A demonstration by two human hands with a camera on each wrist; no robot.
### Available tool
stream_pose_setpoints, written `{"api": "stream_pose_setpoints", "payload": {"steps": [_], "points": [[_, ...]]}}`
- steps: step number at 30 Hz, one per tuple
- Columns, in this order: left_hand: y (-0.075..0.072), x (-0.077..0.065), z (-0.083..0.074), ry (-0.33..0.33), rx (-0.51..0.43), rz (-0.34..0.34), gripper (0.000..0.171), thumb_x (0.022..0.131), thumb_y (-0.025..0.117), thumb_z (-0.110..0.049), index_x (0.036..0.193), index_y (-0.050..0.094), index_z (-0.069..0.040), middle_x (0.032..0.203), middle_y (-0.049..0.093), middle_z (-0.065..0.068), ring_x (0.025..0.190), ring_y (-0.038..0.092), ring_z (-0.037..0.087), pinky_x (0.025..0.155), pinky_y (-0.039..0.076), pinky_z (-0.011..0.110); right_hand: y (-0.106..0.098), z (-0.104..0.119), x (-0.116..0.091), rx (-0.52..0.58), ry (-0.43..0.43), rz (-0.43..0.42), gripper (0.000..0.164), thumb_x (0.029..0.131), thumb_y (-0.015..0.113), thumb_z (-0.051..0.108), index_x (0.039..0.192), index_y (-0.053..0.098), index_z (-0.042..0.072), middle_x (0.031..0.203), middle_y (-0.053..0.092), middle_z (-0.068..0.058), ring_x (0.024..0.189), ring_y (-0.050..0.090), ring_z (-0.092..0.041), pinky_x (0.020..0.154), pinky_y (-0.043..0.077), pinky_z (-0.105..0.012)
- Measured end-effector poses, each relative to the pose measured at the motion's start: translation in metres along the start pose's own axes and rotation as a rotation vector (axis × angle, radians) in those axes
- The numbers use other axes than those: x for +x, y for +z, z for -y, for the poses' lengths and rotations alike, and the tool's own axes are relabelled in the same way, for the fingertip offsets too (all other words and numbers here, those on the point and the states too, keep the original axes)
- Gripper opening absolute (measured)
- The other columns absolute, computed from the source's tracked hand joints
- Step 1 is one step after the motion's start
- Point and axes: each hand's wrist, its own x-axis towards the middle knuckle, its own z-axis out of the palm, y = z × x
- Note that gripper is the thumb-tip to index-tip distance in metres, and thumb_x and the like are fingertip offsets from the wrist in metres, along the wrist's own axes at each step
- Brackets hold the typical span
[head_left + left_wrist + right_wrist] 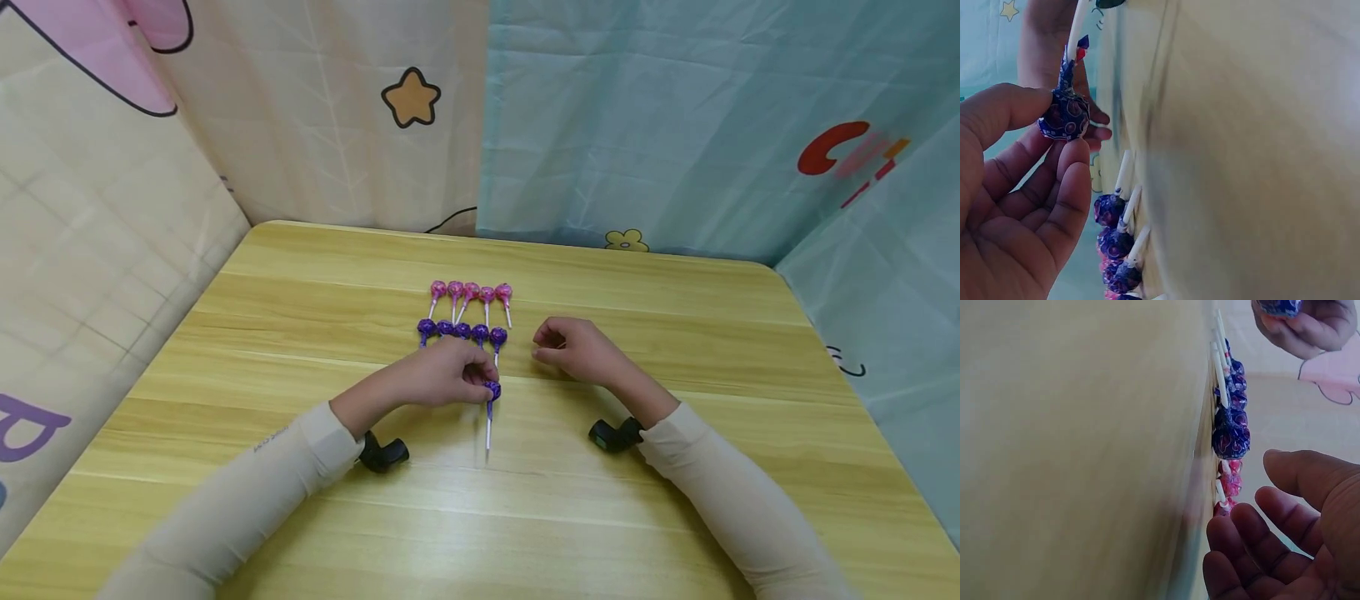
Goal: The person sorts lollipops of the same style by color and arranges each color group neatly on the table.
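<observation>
Between thumb and fingertips my left hand (447, 372) pinches a purple-wrapped lollipop (1065, 117) by its round head. Its white stick points toward me in the head view, in front of two rows of lollipops. The nearer row holds several purple lollipops (498, 336), partly hidden behind the left hand. Behind it lies a row of several pink lollipops (471, 290), sticks toward me. To the right of the rows hovers my right hand (576, 350), its fingers loosely bent with nothing between them, as the right wrist view (1272, 544) also shows.
The light wooden table (675, 517) carries both rows near its middle. Printed curtains (637, 108) hang along its back and sides. A black wrist camera (384, 454) sits on the left wrist and another camera (615, 435) on the right.
</observation>
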Motion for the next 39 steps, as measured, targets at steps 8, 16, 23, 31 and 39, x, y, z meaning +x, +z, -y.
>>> {"api": "stream_pose_setpoints", "payload": {"steps": [8, 16, 23, 31, 39], "points": [[-0.016, 0.016, -0.007, -0.012, 0.014, 0.019, 0.009, 0.091, 0.073, -0.013, 0.099, 0.071, -0.010, 0.086, 0.066, -0.005, 0.079, 0.061, 0.011, 0.071, 0.052, 0.025, -0.005, -0.003, -0.015, -0.006, -0.001, 0.000, 0.013, 0.093, 0.071, 0.016, 0.100, 0.067, 0.006, 0.095, 0.067, -0.005, 0.089, 0.061, -0.020, 0.080, 0.051, -0.038], [-0.025, 0.038, -0.006, 0.025, 0.037, -0.004, 0.010, 0.091, 0.072, -0.014, 0.099, 0.071, -0.008, 0.086, 0.067, -0.003, 0.078, 0.061, 0.011, 0.072, 0.052, 0.025, -0.010, -0.005, -0.028, -0.003, 0.013, 0.006, 0.013, 0.092, 0.072, 0.016, 0.100, 0.067, 0.006, 0.096, 0.067, -0.003, 0.091, 0.062, -0.020, 0.083, 0.053, -0.040], [-0.031, 0.058, -0.004, 0.011, 0.103, -0.039, 0.014, 0.091, 0.072, -0.015, 0.101, 0.072, -0.006, 0.090, 0.068, -0.001, 0.081, 0.062, 0.012, 0.076, 0.052, 0.025, -0.015, -0.007, -0.038, 0.001, -0.003, 0.012, 0.014, 0.092, 0.072, 0.016, 0.100, 0.067, 0.006, 0.095, 0.066, -0.002, 0.090, 0.061, -0.018, 0.084, 0.053, -0.040], [-0.032, 0.075, 0.006, -0.016, 0.122, -0.039, 0.018, 0.094, 0.069, -0.019, 0.108, 0.070, -0.009, 0.097, 0.066, -0.001, 0.088, 0.060, 0.014, 0.079, 0.052, 0.026, -0.019, -0.008, -0.051, 0.001, -0.018, 0.003, 0.015, 0.091, 0.073, 0.016, 0.100, 0.067, 0.005, 0.095, 0.066, -0.002, 0.089, 0.061, -0.018, 0.082, 0.052, -0.040], [-0.029, 0.082, 0.016, -0.007, 0.097, -0.022, 0.024, 0.096, 0.067, -0.018, 0.116, 0.070, -0.006, 0.105, 0.067, 0.000, 0.095, 0.061, 0.014, 0.086, 0.051, 0.028, -0.024, -0.017, -0.066, -0.017, 0.010, 0.004, 0.016, 0.090, 0.074, 0.018, 0.100, 0.068, 0.008, 0.095, 0.065, 0.001, 0.090, 0.061, -0.017, 0.082, 0.053, -0.039]]}}
